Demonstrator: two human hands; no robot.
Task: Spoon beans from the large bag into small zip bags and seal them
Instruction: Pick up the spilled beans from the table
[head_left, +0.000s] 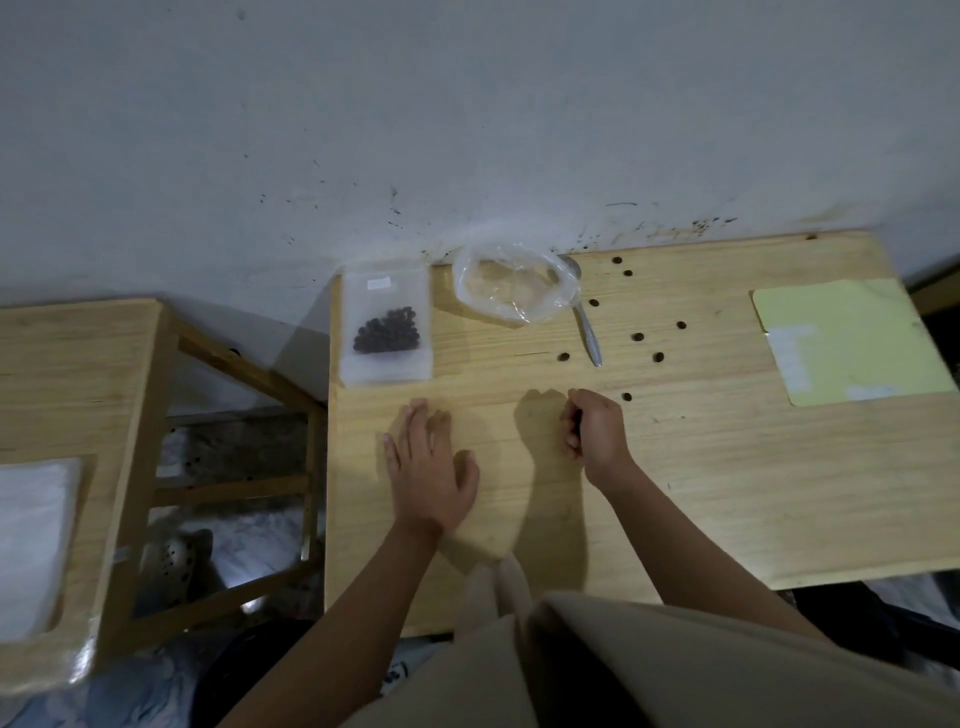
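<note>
While the left hand (428, 470) rests flat, the zip bag (387, 322) lies beyond.

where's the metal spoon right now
The metal spoon lies on the wooden table near the far edge, its bowl beside the crumpled clear plastic bag.

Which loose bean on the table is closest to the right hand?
The bean just beyond the right hand, on its far right side. The other loose beans all lie farther back, around the spoon.

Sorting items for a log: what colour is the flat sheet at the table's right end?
Pale yellow-green sheet, head view.
</note>
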